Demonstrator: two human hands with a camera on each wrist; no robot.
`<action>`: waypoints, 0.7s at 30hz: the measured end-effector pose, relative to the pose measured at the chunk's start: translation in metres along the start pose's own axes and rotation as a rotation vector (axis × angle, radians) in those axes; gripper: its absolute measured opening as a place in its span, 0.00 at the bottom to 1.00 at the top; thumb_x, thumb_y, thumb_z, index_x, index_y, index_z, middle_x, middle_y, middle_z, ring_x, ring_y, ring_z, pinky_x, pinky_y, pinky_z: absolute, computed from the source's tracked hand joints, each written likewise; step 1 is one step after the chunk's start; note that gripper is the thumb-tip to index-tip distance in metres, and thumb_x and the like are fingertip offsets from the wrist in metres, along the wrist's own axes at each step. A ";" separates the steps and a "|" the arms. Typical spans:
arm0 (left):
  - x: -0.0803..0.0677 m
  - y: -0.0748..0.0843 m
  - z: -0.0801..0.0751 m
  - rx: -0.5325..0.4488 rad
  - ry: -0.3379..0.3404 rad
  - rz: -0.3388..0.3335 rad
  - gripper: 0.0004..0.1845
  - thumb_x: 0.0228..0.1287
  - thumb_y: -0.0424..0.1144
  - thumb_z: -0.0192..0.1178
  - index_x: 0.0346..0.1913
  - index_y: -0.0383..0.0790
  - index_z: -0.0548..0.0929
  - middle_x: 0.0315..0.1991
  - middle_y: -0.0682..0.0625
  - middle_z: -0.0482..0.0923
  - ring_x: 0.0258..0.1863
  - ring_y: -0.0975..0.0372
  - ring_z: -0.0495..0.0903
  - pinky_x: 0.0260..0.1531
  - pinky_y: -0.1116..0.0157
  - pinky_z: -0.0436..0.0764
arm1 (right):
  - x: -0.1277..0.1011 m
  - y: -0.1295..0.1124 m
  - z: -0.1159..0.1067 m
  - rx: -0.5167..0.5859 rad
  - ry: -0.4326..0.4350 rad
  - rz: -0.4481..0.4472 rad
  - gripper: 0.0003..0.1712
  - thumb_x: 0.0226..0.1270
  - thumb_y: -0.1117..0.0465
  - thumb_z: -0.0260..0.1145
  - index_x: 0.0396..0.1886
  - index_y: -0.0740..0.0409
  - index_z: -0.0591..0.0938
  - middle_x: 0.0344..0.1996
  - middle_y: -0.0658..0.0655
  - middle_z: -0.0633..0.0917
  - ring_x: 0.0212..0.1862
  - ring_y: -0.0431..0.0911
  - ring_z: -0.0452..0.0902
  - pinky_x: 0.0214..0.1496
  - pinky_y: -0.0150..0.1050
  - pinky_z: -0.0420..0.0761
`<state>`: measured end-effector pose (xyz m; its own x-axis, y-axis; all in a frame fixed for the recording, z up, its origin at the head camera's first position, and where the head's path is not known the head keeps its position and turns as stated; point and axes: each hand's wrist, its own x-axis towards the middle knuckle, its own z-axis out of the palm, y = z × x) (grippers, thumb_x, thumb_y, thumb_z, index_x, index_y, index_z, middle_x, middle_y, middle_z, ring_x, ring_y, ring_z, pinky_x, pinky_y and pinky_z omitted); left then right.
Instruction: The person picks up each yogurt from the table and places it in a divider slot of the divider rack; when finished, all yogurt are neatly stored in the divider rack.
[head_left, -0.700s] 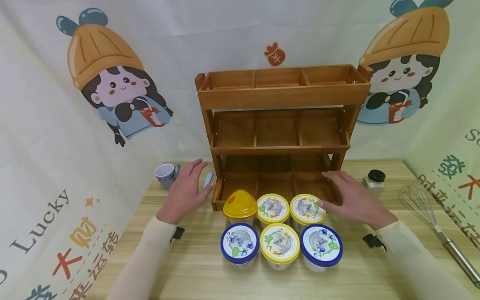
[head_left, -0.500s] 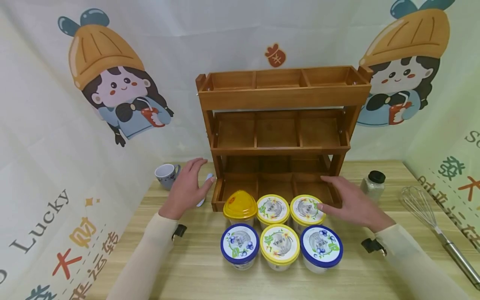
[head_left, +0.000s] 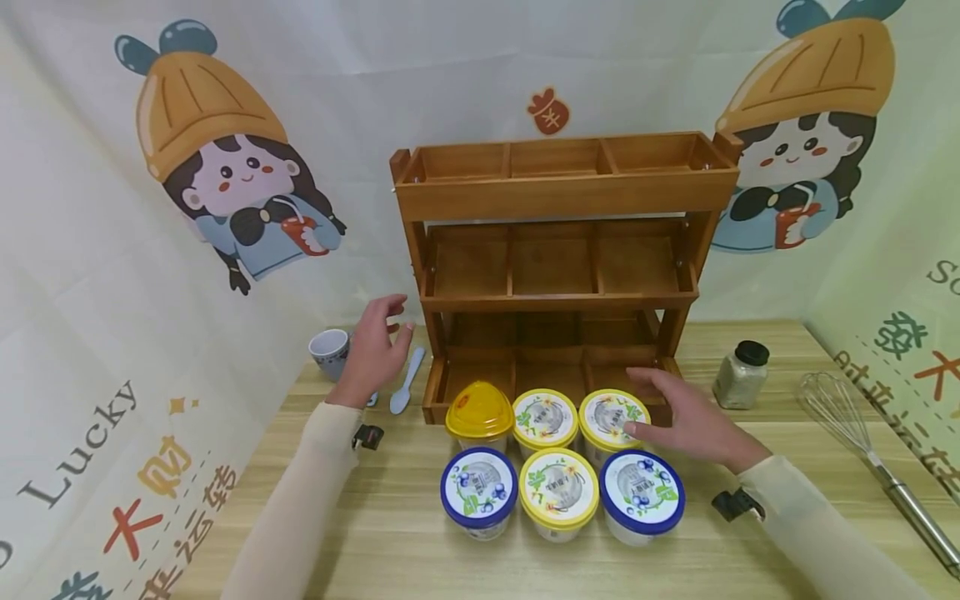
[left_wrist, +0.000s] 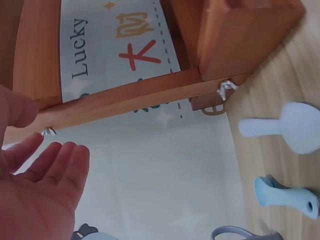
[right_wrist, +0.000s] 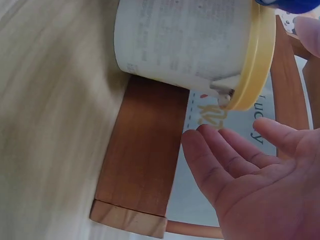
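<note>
Six lidded tubs (head_left: 558,487) stood in two rows before the wooden rack (head_left: 566,196); we saw none in its compartments. Left of the rack, the left hand (head_left: 375,346) hovered, fingers loosely bent, holding nothing. At the rack's lower right, the right hand (head_left: 693,421) held its fingers extended beside a yellow-lidded tub (head_left: 609,412); thumb contact we couldn't tell. We judged the work barely begun, no tub yet gripped.

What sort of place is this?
Perhaps a kitchen-style corner staged on a table: a whisk and lidded tubs suggest kitchen use, while the creased, cartoon-printed backdrop makes it look like a set.
</note>
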<state>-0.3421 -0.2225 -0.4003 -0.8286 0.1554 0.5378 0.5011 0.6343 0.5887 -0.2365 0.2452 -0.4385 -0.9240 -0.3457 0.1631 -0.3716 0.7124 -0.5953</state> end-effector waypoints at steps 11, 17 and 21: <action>0.034 -0.010 0.007 -0.200 0.050 -0.124 0.23 0.81 0.37 0.56 0.73 0.35 0.71 0.70 0.38 0.76 0.69 0.46 0.78 0.65 0.45 0.81 | -0.003 0.005 0.013 0.061 -0.037 0.009 0.49 0.68 0.42 0.75 0.78 0.61 0.67 0.73 0.67 0.76 0.70 0.64 0.75 0.63 0.62 0.83; 0.050 -0.007 0.011 -0.276 0.057 -0.163 0.23 0.82 0.41 0.55 0.74 0.39 0.70 0.72 0.41 0.73 0.71 0.51 0.78 0.66 0.49 0.82 | -0.003 0.001 0.016 0.064 -0.040 0.020 0.49 0.67 0.42 0.76 0.78 0.60 0.68 0.72 0.67 0.76 0.71 0.67 0.72 0.68 0.70 0.76; 0.057 -0.004 0.012 -0.290 0.061 -0.182 0.24 0.82 0.41 0.56 0.75 0.40 0.70 0.73 0.42 0.72 0.71 0.51 0.77 0.68 0.51 0.81 | -0.001 -0.003 0.017 0.071 -0.074 0.024 0.51 0.66 0.42 0.76 0.79 0.60 0.67 0.72 0.67 0.76 0.71 0.67 0.73 0.68 0.71 0.75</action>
<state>-0.3947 -0.2071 -0.3797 -0.8991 0.0085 0.4378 0.4034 0.4046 0.8207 -0.2330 0.2332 -0.4499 -0.9226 -0.3750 0.0912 -0.3396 0.6769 -0.6531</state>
